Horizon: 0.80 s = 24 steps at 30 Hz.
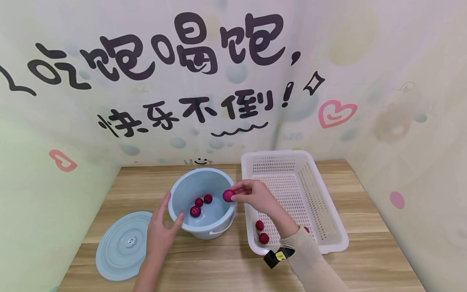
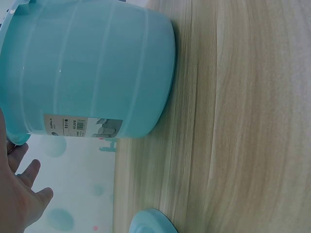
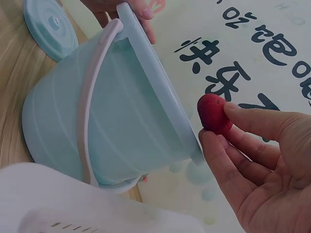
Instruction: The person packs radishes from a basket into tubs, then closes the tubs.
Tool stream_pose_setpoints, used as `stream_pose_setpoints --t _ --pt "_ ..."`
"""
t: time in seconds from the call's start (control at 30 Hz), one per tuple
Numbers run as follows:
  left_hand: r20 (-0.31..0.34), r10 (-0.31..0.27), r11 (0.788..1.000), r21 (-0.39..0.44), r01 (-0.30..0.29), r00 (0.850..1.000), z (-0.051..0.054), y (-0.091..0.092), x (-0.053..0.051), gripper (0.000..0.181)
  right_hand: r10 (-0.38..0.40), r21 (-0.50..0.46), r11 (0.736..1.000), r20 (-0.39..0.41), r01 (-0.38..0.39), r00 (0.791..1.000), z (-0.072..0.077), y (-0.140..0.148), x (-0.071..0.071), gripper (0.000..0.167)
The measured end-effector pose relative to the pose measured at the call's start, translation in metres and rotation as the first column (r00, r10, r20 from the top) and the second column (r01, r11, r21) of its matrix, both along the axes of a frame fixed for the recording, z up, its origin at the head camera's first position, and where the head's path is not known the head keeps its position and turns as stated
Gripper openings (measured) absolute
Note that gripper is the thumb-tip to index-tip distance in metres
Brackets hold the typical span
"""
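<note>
Head view: seven dark-red, rounded radishes can be counted; three are located on the floor of one light-blue, round plastic bucket (image 1: 193, 184), three, one of them mostly hidden by the right forearm, in one white, rectangular, perforated plastic basket (image 1: 281, 190), and one, the held radish (image 1: 228, 195), above the right edge of the bucket's mouth. The held radish is pinched between the thumb and bent fingers of the right hand (image 1: 255, 196). In the right wrist view its slightly longer axis is directed roughly up and down the frame; which end is root or crown cannot be told. The left hand (image 1: 162, 227) is placed at the bucket's left rim, thumb and fingers extended and widely spread. The bucket is stood upright on the wood-grain table (image 1: 233, 267), its single white handle (image 1: 220, 232) lowered. One light-blue, round lid (image 1: 122, 251) is laid flat to the left. In the left wrist view one printed label (image 2: 82, 126) with a barcode is carried by the bucket; its small print cannot be read reliably. The black wall lettering (image 1: 189, 109) is read as "吃饱喝饱,快乐不倒!"
</note>
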<state>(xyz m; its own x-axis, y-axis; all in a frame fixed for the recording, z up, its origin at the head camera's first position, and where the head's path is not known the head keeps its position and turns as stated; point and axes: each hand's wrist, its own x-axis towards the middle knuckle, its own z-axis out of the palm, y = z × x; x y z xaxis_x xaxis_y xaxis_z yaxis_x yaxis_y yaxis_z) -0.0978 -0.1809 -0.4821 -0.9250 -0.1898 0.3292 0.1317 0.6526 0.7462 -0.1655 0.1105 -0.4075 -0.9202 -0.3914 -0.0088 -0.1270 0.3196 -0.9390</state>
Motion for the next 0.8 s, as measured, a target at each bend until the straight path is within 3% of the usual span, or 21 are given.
stream_pose_setpoints --t 0.47,0.8 --pt "-0.009 -0.002 1.0 0.005 0.002 1.0 -0.0002 0.0004 -0.0007 0.071 0.023 -0.03 0.999 -0.008 -0.023 1.0 -0.0004 -0.0029 0.001 0.027" --pt "-0.013 -0.001 1.0 0.004 0.001 1.0 0.0008 0.0011 -0.0005 0.072 0.0 -0.035 0.999 0.017 0.001 1.0 0.0003 -0.0004 0.0018 0.029"
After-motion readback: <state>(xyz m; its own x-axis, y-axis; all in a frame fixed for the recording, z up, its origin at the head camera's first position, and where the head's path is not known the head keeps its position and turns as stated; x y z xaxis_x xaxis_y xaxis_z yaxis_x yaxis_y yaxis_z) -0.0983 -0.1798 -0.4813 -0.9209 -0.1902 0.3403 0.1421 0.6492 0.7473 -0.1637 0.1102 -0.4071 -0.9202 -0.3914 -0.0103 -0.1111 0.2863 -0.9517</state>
